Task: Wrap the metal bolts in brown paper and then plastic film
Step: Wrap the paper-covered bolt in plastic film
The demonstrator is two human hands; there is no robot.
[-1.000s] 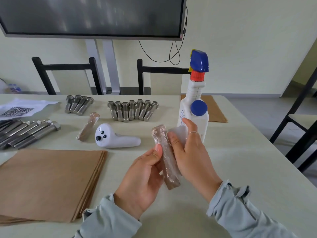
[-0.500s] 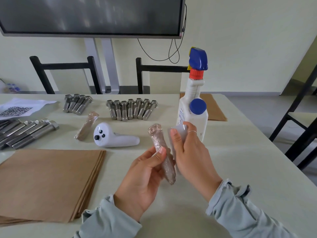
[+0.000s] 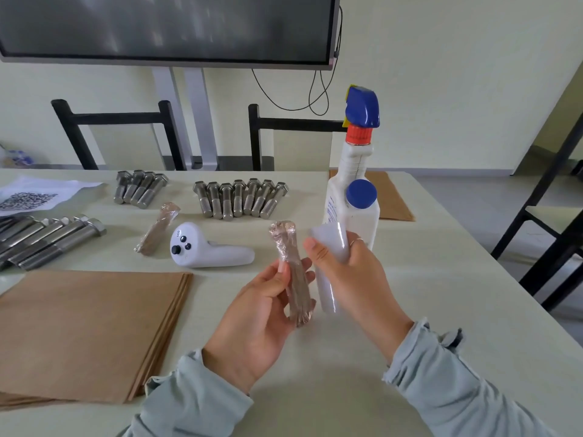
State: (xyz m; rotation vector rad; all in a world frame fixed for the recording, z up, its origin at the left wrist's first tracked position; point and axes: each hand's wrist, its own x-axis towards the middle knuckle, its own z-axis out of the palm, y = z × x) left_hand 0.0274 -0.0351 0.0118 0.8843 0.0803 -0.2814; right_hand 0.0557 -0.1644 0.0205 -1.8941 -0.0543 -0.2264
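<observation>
My left hand [image 3: 255, 313] grips a bolt wrapped in brown paper and plastic film [image 3: 291, 272], held upright above the table. Right beside it, my right hand [image 3: 353, 275] holds a roll of clear plastic film [image 3: 328, 247], a little apart from the wrapped bolt. A second wrapped bolt [image 3: 157, 228] lies on the table further back. Bare metal bolts lie in rows: one group [image 3: 241, 198] in the middle, a smaller group [image 3: 138, 190] to its left, longer ones [image 3: 47, 241] at the far left. A stack of brown paper sheets [image 3: 88, 329] lies at the near left.
A white handheld controller [image 3: 208, 250] lies between the wrapped bolts. A white spray bottle with a blue nozzle [image 3: 356, 171] and a blue-capped bottle [image 3: 362, 212] stand behind my right hand. More brown paper [image 3: 391, 197] lies behind them. Black chairs stand at the far side and right.
The film roll in my right hand has drawn away from the wrapped bolt to the right. My left hand has tilted the bolt more upright.
</observation>
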